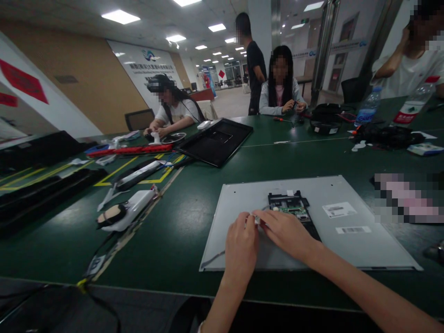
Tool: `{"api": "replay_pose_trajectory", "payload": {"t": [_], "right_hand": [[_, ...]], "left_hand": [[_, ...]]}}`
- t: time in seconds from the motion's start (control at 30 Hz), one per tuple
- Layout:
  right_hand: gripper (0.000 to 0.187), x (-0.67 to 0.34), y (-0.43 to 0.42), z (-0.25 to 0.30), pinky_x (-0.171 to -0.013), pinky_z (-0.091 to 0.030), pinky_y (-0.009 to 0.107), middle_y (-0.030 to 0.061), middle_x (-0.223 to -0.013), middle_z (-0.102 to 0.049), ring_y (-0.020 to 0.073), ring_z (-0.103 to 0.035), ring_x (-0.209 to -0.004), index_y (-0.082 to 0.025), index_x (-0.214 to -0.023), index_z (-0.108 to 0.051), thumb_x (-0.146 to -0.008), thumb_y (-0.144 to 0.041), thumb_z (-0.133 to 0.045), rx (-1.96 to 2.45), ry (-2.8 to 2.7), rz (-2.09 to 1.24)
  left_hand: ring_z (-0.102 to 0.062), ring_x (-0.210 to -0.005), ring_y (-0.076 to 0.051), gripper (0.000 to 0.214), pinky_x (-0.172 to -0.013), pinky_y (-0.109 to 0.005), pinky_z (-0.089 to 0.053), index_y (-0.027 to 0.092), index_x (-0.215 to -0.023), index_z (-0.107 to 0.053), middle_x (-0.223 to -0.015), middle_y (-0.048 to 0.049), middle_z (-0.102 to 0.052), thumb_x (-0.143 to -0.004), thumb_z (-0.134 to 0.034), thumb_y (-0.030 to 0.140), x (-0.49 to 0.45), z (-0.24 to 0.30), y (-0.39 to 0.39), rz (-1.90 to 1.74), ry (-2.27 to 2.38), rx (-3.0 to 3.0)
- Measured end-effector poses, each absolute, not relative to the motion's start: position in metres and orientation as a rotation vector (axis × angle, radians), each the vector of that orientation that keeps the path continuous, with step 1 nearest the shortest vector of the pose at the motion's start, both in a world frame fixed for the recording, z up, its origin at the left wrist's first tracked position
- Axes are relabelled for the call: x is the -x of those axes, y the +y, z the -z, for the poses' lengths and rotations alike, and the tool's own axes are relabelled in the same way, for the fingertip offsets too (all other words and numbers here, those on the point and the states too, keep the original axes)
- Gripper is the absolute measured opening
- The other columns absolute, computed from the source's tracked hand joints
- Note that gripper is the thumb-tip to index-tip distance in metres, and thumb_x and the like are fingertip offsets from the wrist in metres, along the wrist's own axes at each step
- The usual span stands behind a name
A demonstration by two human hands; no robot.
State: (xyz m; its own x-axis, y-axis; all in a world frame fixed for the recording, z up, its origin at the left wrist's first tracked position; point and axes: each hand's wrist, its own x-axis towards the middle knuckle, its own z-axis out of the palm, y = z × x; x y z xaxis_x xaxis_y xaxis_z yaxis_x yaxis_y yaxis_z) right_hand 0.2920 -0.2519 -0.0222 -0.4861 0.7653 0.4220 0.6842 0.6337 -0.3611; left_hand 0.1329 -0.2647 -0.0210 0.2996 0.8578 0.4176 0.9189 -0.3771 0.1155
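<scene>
A flat light-grey display panel lies back side up on the table in front of me. On it sits a black bracket with a green circuit board. At the board's left edge, my left hand and my right hand meet, fingertips pinched together. A thin grey cable runs over the panel's lower left and passes under my left hand. Between the fingertips shows a small whitish bit, mostly hidden by my fingers. White labels are stuck to the panel's right part.
Beyond the panel lies a black monitor housing. To the left are a white and black device and long black parts. Bottles stand at the back right. Several people are around the green table.
</scene>
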Motion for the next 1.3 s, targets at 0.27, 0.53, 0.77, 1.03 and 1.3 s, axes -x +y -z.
{"api": "replay_pose_trajectory", "payload": {"t": [0.27,0.53,0.77,1.03,1.3], "right_hand": [[0.021,-0.323,-0.242,0.018,-0.08,-0.054,0.035,0.0081,-0.105,-0.07,0.0201,-0.067,-0.091,-0.017,-0.105,-0.069,-0.094,-0.011,-0.053,1.122,-2.112,-0.033],[0.019,-0.317,-0.25,0.021,-0.077,-0.054,0.034,0.0083,-0.099,-0.07,0.0209,-0.066,-0.089,-0.016,-0.101,-0.069,-0.089,-0.006,-0.058,0.993,-2.271,0.143],[0.01,-0.302,-0.258,0.023,-0.079,-0.054,0.034,0.0082,-0.093,-0.069,0.0211,-0.065,-0.088,-0.014,-0.092,-0.068,-0.089,-0.008,-0.061,0.851,-2.456,0.239],[0.006,-0.299,-0.259,0.031,-0.078,-0.054,0.034,0.0057,-0.087,-0.067,0.0206,-0.064,-0.085,-0.015,-0.087,-0.066,-0.089,-0.011,-0.062,0.876,-2.546,0.243],[0.009,-0.296,-0.266,0.032,-0.082,-0.054,0.035,0.0079,-0.093,-0.068,0.0216,-0.065,-0.091,-0.014,-0.091,-0.066,-0.09,-0.01,-0.058,0.933,-2.608,0.141]], "left_hand": [[-0.061,-0.102,-0.026,0.042,-0.089,-0.042,-0.052,0.018,-0.12,-0.055,-0.115,-0.01,-0.06,-0.08,-0.068,0.017,-0.114,0.031,-0.268,0.845,-1.834,2.503],[-0.062,-0.099,-0.025,0.037,-0.087,-0.042,-0.053,0.018,-0.117,-0.057,-0.113,-0.0103,-0.061,-0.081,-0.058,0.007,-0.112,0.034,-0.267,0.9,-1.904,2.47],[-0.056,-0.115,-0.025,0.039,-0.1,-0.046,-0.049,0.017,-0.121,-0.055,-0.123,-0.0116,-0.058,-0.083,-0.057,0.005,-0.111,0.039,-0.27,1.025,-1.695,2.514],[-0.057,-0.122,-0.025,0.031,-0.101,-0.049,-0.049,0.015,-0.117,-0.057,-0.122,-0.0118,-0.066,-0.09,-0.046,0.005,-0.111,0.05,-0.269,0.891,-1.476,2.598],[-0.06,-0.119,-0.023,0.03,-0.105,-0.05,-0.045,0.017,-0.115,-0.059,-0.124,-0.0115,-0.066,-0.092,-0.042,0.007,-0.113,0.045,-0.272,0.739,-1.613,2.645]]}}
